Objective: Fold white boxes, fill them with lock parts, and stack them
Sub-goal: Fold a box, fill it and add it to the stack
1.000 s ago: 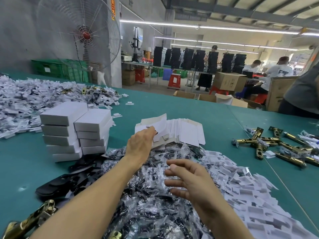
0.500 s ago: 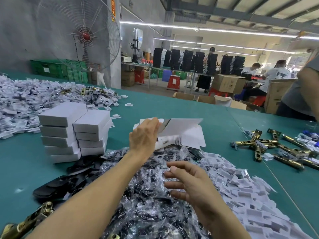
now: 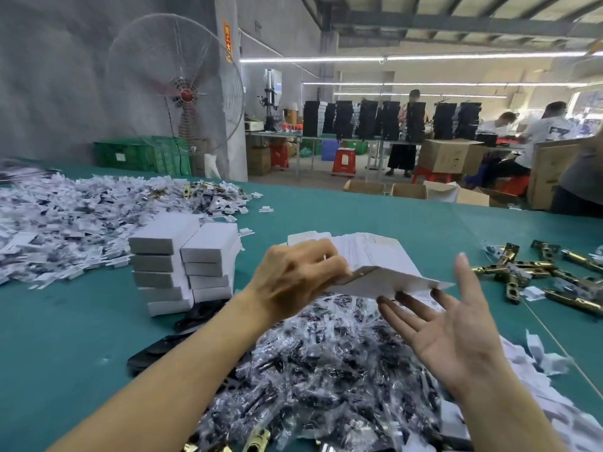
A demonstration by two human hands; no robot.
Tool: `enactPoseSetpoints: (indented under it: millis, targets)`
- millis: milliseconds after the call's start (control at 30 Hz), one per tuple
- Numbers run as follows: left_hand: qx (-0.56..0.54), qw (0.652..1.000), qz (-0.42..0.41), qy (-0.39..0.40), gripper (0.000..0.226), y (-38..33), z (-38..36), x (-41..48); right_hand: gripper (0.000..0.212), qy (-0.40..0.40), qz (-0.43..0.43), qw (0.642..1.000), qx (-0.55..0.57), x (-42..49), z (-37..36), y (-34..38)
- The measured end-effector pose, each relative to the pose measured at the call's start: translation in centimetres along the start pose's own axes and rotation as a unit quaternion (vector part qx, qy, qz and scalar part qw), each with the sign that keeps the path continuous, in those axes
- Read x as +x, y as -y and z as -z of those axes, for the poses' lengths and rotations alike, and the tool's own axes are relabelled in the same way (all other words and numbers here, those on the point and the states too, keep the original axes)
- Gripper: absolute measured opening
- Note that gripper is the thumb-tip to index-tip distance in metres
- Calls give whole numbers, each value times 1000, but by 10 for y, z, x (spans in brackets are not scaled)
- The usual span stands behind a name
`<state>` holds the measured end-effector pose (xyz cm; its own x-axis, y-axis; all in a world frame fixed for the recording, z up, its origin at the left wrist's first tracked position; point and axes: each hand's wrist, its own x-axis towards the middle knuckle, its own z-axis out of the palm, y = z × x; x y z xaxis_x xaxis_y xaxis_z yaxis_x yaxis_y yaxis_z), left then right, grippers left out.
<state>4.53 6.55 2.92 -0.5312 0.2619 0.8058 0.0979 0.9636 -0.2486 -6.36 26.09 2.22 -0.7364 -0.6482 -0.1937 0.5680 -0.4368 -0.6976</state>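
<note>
My left hand (image 3: 293, 275) pinches a flat white box blank (image 3: 391, 282) and holds it above the table, tilted, its free end pointing right. My right hand (image 3: 456, 327) is open, palm up with fingers spread, just under and right of the blank's free end, not clearly touching it. Behind the blank lies the stack of flat white box blanks (image 3: 368, 252). Two stacks of folded white boxes (image 3: 186, 262) stand to the left. A heap of lock parts in clear plastic bags (image 3: 326, 370) lies below both hands.
Brass latch bolts (image 3: 535, 275) lie scattered at the right. White paper slips are piled at far left (image 3: 65, 220) and lower right (image 3: 538, 370). Black flat parts (image 3: 169, 347) lie under the box stacks. A person (image 3: 584, 177) stands at the table's right edge.
My left hand lifted one blank off the stack and drew it toward me. My right hand turned palm up and rose toward the blank's free end.
</note>
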Motion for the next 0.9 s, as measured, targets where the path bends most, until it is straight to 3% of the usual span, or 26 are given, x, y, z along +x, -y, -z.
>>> enactPoseSetpoints:
  millis: [100, 200, 300, 433, 500, 600, 700, 800, 900]
  targets:
    - [-43, 996, -3, 80, 57, -15, 12, -12, 28, 0, -42, 997, -70, 2, 3, -5]
    - [-132, 976, 85, 152, 56, -25, 14, -19, 25, -26, -57, 977, -204, 3, 1, -21]
    - [-181, 938, 130, 266, 55, -36, 10, -25, 51, -37, -88, 964, -247, 10, 3, -33]
    - [-222, 867, 276, 352, 52, -46, 8, -27, 17, -20, -2, 942, -336, 16, 6, -41]
    - [-245, 829, 389, 320, 50, -47, 9, -24, 25, 15, 54, 926, -374, 11, 2, -43]
    - [-334, 760, 509, 227, 104, -46, 13, -16, 36, 99, 149, 904, -389, -4, -15, -44]
    - [-437, 709, 537, 135, 101, -48, 17, -9, 38, 209, 214, 870, -392, -19, -31, -48]
    - [-450, 727, 514, 63, 79, -53, 23, -5, 39, 279, 222, 867, -347, -28, -39, -48]
    - [-436, 742, 509, -20, 123, -54, 24, -5, 50, 340, 176, 870, -312, -36, -41, -41]
